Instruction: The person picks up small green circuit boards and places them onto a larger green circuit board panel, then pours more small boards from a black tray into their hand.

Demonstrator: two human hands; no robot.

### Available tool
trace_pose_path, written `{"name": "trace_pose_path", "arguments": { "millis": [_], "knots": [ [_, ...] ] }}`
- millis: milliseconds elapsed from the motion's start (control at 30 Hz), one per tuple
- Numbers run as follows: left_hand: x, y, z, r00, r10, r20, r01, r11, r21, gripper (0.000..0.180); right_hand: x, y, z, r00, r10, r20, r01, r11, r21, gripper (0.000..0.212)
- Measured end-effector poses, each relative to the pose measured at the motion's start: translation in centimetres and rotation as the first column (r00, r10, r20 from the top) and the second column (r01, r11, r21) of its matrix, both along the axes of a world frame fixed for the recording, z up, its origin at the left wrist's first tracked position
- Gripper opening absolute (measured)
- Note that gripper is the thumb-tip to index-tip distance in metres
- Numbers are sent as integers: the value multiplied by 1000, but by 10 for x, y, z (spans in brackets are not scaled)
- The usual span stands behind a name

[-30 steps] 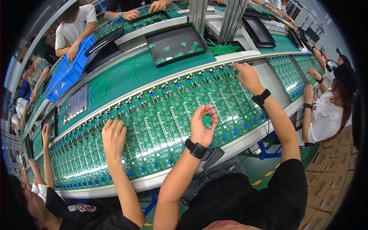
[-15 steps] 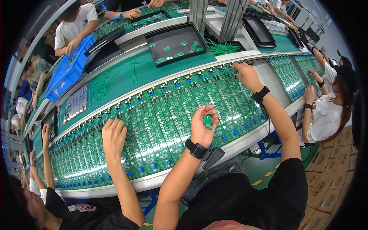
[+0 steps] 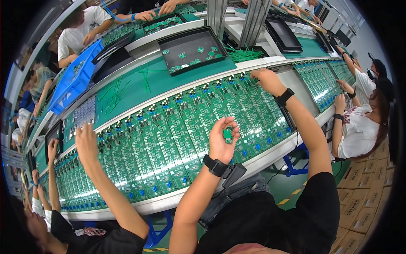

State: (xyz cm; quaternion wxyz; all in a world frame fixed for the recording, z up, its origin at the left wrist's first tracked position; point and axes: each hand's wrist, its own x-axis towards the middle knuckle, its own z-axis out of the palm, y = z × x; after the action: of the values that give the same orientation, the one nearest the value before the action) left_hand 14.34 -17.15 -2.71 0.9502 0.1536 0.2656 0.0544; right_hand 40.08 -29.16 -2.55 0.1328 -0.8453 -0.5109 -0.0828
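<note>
My left hand (image 3: 224, 137) is palm up over the long row of green circuit boards (image 3: 169, 139). Its fingers curl around a small green circuit board (image 3: 227, 134), and there may be another piece beneath. My right hand (image 3: 267, 80) reaches to the far edge of the row near its right end. The fingers there bend down and close at small components on the boards; what they pinch, if anything, is hidden. Each wrist wears a black band, and a dark box hangs by the left one.
Beyond the row stands a black tray (image 3: 192, 51) with several small green boards. Green strips (image 3: 243, 53) lie to its right, a blue bin (image 3: 76, 80) far left. A co-worker's hand (image 3: 86, 142) hovers over the row at left. More people work at right and far side; cartons (image 3: 359, 199) are stacked lower right.
The row of boards has shifted left. My right hand has moved slightly left with it, while my left hand stays nearly still. The co-worker's hand has lifted and swung left.
</note>
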Motion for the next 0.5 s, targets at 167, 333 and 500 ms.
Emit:
{"name": "trace_pose_path", "arguments": {
  "millis": [167,333,500],
  "knots": [
    [1,1,3,1000,13,-13,-13,1000,-15,22,1,1,2,998,-24,-61,26,999,27,19],
    [2,-2,4,1000,13,8,-13,1000,-5,21,8,-4,-4,995,24,98,-26,999,21,17],
    [0,1,3,1000,-4,0,4,1000,13,20,-18,-11,14,998,-19,59,17,999,37,18]
  ]
}}
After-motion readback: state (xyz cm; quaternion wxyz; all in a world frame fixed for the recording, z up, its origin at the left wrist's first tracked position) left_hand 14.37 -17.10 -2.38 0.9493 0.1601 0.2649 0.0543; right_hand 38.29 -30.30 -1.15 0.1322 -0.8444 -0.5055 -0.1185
